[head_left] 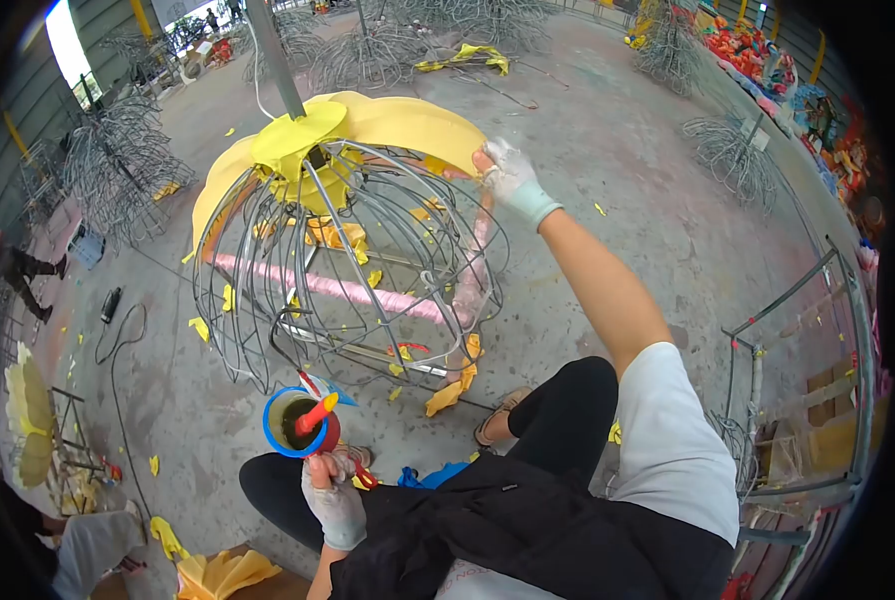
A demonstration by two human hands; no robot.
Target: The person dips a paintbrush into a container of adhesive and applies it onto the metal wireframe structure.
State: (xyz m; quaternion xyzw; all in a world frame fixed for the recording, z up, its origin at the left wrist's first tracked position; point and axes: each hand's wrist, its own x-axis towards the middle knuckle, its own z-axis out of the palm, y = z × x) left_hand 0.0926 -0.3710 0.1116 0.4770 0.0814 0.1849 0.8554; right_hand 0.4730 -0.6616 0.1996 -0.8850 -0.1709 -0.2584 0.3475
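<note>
My left hand (337, 505), in a white fingertip-cut glove, is closed around a cup with a blue rim (270, 432). Dark liquid shows inside it, and a red-and-yellow handle (317, 412) sticks up from it. Red loops (364, 474) show beside the fingers; their kind is unclear. My right hand (512, 180), gloved likewise, pinches the outer edge of a yellow fabric panel (407, 125). That panel lies over the top of a round wire frame (347, 270), whose lower part is uncovered. A yellow cap piece (302, 140) surrounds the frame's central pole (277, 60).
Pink-wrapped bars (337, 288) cross beneath the wires. Yellow scraps (449, 398) litter the concrete floor. More wire frames (127, 170) stand around the hall. A metal rack (852, 350) is at the right. A black cable (117, 400) runs along the left, where another person (17, 260) walks.
</note>
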